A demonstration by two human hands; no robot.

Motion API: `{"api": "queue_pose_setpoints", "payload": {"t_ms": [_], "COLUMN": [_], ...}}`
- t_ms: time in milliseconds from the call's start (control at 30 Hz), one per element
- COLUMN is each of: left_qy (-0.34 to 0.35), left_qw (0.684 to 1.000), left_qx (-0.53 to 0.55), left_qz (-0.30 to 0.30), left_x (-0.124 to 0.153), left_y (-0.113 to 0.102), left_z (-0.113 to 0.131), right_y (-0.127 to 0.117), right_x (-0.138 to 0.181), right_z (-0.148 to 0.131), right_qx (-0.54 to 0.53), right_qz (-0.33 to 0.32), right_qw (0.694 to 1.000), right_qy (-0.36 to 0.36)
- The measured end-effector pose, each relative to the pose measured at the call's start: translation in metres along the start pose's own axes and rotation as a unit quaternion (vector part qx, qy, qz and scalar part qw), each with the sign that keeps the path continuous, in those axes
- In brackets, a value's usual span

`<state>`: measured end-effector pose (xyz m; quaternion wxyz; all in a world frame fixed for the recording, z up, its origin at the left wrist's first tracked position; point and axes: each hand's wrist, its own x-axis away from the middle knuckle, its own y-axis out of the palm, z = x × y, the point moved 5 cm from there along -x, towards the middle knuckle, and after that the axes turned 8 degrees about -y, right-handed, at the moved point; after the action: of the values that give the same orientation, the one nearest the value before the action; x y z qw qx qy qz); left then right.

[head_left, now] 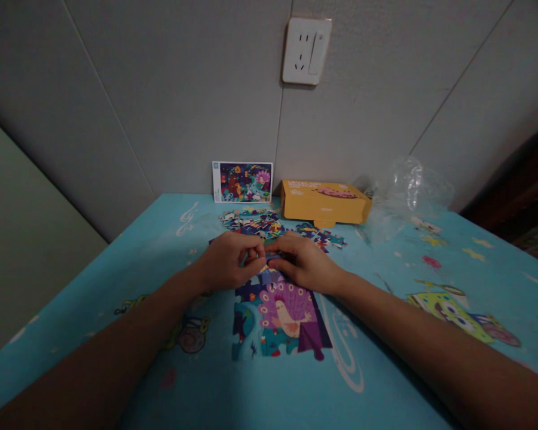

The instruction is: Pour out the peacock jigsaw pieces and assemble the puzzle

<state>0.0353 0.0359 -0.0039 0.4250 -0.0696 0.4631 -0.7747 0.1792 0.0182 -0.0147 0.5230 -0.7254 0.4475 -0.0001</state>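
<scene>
A partly joined jigsaw puzzle (pixel 287 316) lies flat on the tablecloth between my forearms, showing a pink peacock-like bird among blue and purple pieces. My left hand (pixel 233 260) is over its upper left edge, fingers curled and thumb pressed to them; whatever is in that pinch is hidden. Almost touching it, my right hand (pixel 305 261) bends over the puzzle's top edge, with thumb and fingers closed about a bluish puzzle piece mostly covered by them. Just beyond both hands is a heap of loose puzzle pieces (pixel 255 222), partly hidden by them.
A picture card (pixel 244 182) of the puzzle leans against the wall (pixel 183 107). Beside it sits a yellow box (pixel 325 203) with its flap out. A crumpled clear plastic bag (pixel 399 197) lies to the right. Cartoon figures decorate the blue tablecloth (pixel 399 370). A socket (pixel 307 51) is above.
</scene>
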Motion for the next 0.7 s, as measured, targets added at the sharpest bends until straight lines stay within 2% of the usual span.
{"api": "queue_pose_setpoints", "payload": {"t_ms": [167,567,700], "left_qy": [0.005,0.002,-0.014], "left_qw": [1.0,1.0,1.0], "left_qx": [0.008,-0.005,-0.023], "left_qz": [0.0,-0.013,-0.015], "left_x": [0.0007,0.0012,0.0001], "left_y": [0.0012,0.0051,0.0066], "left_z": [-0.0027,-0.0048,-0.0084], "right_y": [0.0028,0.0008,0.0026], "right_x": [-0.0015,-0.0005,0.0007], "right_z": [0.0004,-0.0017,0.0041], "right_qx": [0.02,0.077,0.122], "right_qz": [-0.004,-0.03,-0.041], "right_qw": [1.0,0.996,0.992], "right_qy": [0.02,-0.017,0.0]}}
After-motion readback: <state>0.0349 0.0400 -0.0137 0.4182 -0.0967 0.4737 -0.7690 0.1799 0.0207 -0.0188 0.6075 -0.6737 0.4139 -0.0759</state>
